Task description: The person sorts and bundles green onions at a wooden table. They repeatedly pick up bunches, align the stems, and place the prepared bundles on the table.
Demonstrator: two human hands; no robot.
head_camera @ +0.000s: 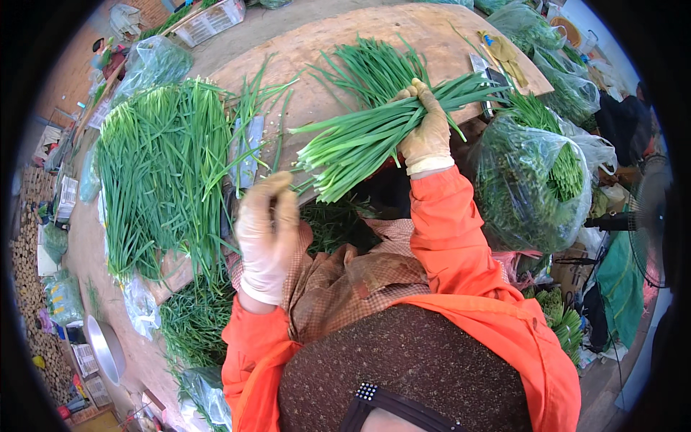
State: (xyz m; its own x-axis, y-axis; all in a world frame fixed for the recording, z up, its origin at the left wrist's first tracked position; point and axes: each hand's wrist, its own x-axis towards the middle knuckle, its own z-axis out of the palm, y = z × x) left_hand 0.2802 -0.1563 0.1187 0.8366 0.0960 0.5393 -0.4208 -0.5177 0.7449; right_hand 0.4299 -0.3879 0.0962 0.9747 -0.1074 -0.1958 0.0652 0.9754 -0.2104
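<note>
My right hand [431, 127], in a stained thin glove, grips a bunch of garlic chives [351, 148] around its middle. The pale cut ends point left and the green tips right. My left hand [267, 237], gloved too and blurred, is raised below and left of those pale ends. Its fingers are bent and apart, with nothing visible between them. Loose chive leaves and a flat blue-grey strip [251, 143] lie just beyond its fingertips. Behind the held bunch, another heap of chives [372, 70] rests on the wooden board [259, 48].
A broad stack of chives [167, 178] covers the board's left end. At right stands a clear plastic bag of chives [526, 189], with a fan [650, 221] beyond it. Leaf scraps [197, 313] lie below the board. Yellowish gloves [505, 56] lie at its far right.
</note>
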